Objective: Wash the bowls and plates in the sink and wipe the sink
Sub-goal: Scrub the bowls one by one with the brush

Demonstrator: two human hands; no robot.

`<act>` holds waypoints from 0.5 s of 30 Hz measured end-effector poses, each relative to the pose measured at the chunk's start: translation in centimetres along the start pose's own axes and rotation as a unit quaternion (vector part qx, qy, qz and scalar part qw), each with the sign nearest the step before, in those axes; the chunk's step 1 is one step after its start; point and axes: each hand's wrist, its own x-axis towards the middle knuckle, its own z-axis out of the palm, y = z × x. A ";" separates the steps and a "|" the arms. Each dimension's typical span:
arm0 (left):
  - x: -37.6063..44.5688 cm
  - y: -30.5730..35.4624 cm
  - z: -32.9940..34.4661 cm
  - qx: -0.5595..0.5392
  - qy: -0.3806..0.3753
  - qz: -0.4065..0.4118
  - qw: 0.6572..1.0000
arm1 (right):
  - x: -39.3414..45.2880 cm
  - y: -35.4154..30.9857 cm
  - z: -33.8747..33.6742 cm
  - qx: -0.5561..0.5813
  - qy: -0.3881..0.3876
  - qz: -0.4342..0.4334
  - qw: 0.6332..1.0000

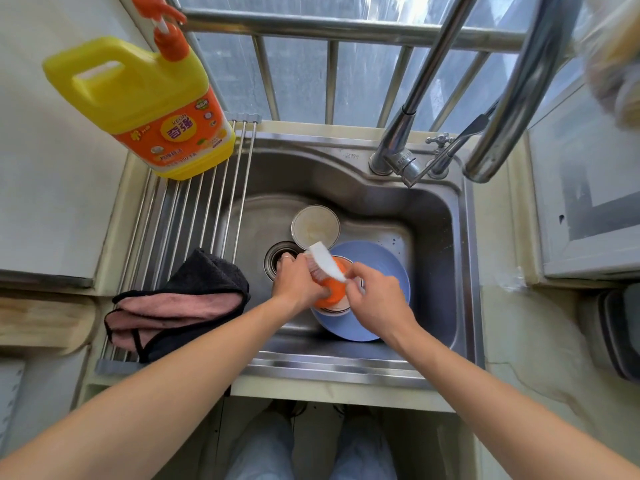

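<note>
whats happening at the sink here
A person is scrubbing dishes over a stainless steel sink. The left hand grips a small orange bowl, while the right hand holds a white-handled scrubbing brush against it. Under them a round blue plate lies in the basin, and a white bowl sits beside the drain. No water shows at the faucet. A yellow detergent bottle and a folded pink and black cloth wait on the rack to the left.

Bright daylight from far window point(346, 74). Glare on faucet point(408, 126) and sink point(446, 237) rim. Soft shadows in basin. Strong wide-angle bending at edges. Far right corner blurred; centre fairly sharp.
</note>
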 end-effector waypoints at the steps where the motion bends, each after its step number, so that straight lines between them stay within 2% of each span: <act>1: 0.0 0.0 0.0 -0.007 -0.001 -0.001 1.000 | -0.3 -0.3 0.1 -0.007 -0.009 -0.010 1.000; 5: -0.1 0.1 -0.3 -0.012 0.000 -0.002 1.000 | 0.7 0.4 -0.6 -0.031 0.044 0.080 0.995; 9: -0.1 0.7 -0.3 -0.037 -0.013 -0.033 0.999 | -0.3 -0.7 -0.4 -0.024 -0.014 -0.001 1.000; 11: -0.1 0.4 0.1 -0.072 -0.016 -0.060 0.995 | -0.1 -0.5 -0.6 -0.045 0.003 0.014 0.999; 13: -0.1 -0.3 0.8 -0.117 -0.022 -0.109 0.987 | 0.6 0.1 -1.0 -0.065 0.035 0.070 0.995; 15: -0.2 -0.8 1.3 -0.160 -0.036 -0.145 0.976 | 0.8 0.3 -1.0 -0.073 0.035 0.069 0.994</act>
